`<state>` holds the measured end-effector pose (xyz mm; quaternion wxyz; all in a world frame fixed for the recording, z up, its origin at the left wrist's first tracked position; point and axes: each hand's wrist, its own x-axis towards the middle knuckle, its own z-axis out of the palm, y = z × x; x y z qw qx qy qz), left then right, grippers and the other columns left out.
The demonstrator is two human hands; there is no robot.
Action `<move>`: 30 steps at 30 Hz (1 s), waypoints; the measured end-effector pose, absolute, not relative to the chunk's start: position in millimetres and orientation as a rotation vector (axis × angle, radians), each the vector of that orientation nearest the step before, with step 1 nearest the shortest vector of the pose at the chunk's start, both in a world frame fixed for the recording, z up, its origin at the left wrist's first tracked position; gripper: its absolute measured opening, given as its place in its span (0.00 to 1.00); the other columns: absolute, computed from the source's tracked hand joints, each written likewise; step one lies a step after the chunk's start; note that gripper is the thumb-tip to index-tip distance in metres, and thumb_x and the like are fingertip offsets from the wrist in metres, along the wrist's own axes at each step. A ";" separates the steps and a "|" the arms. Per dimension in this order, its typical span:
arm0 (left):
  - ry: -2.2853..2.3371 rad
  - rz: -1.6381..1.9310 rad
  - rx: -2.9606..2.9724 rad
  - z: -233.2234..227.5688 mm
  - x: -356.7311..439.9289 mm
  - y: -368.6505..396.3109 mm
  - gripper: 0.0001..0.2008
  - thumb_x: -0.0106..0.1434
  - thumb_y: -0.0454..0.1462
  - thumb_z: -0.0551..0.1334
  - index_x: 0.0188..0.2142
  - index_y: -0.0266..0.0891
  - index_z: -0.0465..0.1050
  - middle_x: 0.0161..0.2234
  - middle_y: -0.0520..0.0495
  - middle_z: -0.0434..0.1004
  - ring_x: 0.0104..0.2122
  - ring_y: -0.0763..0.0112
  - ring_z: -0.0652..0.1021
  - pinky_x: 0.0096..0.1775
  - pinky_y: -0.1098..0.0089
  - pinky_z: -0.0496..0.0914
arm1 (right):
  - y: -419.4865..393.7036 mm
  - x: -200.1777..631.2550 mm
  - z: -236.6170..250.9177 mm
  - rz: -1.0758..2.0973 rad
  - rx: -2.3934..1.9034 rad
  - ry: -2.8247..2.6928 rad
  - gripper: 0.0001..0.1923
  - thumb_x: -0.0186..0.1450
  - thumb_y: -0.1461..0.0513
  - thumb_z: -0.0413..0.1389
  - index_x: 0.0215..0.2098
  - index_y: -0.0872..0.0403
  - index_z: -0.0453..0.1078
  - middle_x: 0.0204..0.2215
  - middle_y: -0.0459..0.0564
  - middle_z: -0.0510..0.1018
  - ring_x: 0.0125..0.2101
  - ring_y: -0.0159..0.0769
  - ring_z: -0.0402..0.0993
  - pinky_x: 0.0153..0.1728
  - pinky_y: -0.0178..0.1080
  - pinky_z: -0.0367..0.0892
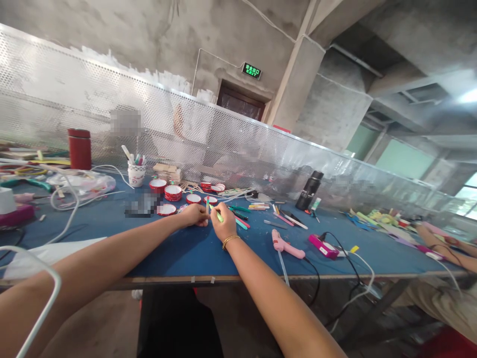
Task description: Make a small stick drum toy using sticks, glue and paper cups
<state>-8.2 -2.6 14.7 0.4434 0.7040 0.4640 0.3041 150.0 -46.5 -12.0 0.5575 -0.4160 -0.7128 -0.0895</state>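
Observation:
My left hand [196, 215] is closed, its fingertips pinching a small flat stick [207, 203] that stands upright and looks partly coloured green. In my right hand [224, 222], with a gold bracelet at the wrist, I grip a light-green marker pen [219, 218]. The pen's tip points at the stick; whether it touches cannot be made out. Just beyond my hands lie shallow red-and-white round dishes [194, 199], some of them stacked [173, 192]. Beside my right hand are a pink pen [243, 221] and green-handled pliers [240, 209].
A pink glue gun [285, 246] lies right of my arm, near the table edge. A black bottle [310, 190], a red flask [79, 149] and a pen cup [136, 174] stand farther back. White cables [70, 199] cross the left. Another person's arms [443, 243] rest at far right.

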 end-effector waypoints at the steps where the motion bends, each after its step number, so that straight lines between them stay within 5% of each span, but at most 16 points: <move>1: 1.149 0.752 1.751 14.3 -8.3 -2.2 0.16 0.52 0.45 0.74 0.22 0.40 0.70 0.22 0.52 0.79 0.25 0.73 0.79 0.32 0.76 0.74 | -46.6 150.0 -12.0 -0.215 -0.979 -1.681 0.09 0.71 0.59 0.51 0.32 0.50 0.65 0.26 0.46 0.76 0.29 0.36 0.73 0.34 0.35 0.65; 30: 1.163 0.747 1.737 14.5 -7.5 -1.8 0.17 0.50 0.43 0.75 0.22 0.40 0.69 0.22 0.52 0.79 0.26 0.71 0.80 0.33 0.74 0.74 | -43.5 151.4 -12.7 -0.196 -0.980 -1.654 0.10 0.71 0.59 0.51 0.31 0.49 0.64 0.25 0.45 0.75 0.27 0.36 0.72 0.32 0.36 0.63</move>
